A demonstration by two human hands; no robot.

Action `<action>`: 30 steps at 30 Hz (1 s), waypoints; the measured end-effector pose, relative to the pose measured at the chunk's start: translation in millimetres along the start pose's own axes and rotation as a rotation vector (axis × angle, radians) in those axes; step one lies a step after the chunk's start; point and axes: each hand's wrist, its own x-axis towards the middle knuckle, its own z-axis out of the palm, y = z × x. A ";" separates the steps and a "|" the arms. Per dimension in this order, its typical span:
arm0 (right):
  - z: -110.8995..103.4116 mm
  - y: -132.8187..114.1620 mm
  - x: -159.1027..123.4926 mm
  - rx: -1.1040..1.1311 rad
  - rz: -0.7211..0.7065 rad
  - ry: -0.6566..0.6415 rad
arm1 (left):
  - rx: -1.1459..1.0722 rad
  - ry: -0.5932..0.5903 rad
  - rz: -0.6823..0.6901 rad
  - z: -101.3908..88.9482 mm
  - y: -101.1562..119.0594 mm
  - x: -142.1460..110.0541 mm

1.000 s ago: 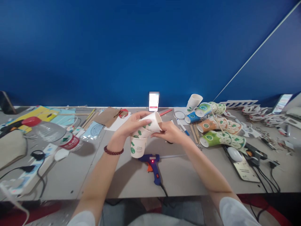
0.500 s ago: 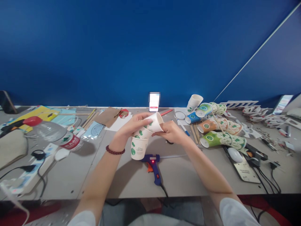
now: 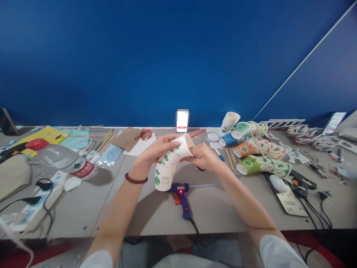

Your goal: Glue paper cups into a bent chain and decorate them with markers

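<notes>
White paper cups with green leaf prints (image 3: 164,178) form a bent chain held above the table. The top cup (image 3: 182,148) is tilted, its mouth facing up and right. My left hand (image 3: 160,149) wraps around the upper cups from the left, a dark red bead bracelet on its wrist. At the top cup's right rim is my right hand (image 3: 199,156), fingers closed on the edge, some fingertips hidden. Below the cups a blue glue gun (image 3: 182,201) with an orange trigger lies on the table, its red light lit.
A phone (image 3: 182,121) leans on the blue wall. Joined paper cups (image 3: 252,167) and a cup stack (image 3: 231,121) lie right, near a computer mouse (image 3: 278,184). Left are a plastic bottle (image 3: 64,160), power strip (image 3: 44,201) and cardboard (image 3: 126,139). Cables cross the right front edge.
Both hands keep their grip on the cups, almost still. The lower cup has tipped very slightly; the whole view has shifted a little.
</notes>
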 end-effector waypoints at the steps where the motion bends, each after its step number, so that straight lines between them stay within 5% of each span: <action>1: -0.3 -0.3 0.0 0.004 0.006 -0.004 | -0.004 -0.002 0.001 0.0 0.0 0.0; 10: 2.2 -2.7 2.3 -0.013 0.024 0.014 | 0.027 0.017 0.016 -1.3 1.7 -0.5; 15: 1.2 0.6 1.7 0.051 0.064 0.098 | 0.029 0.126 0.057 0.3 3.0 -0.4; 25: 2.2 -0.4 3.3 0.363 0.219 0.598 | 0.046 0.404 0.203 -0.3 -2.8 6.7; 30: 14.3 3.4 9.6 0.499 0.337 0.543 | 0.034 0.429 0.235 1.7 -3.3 8.1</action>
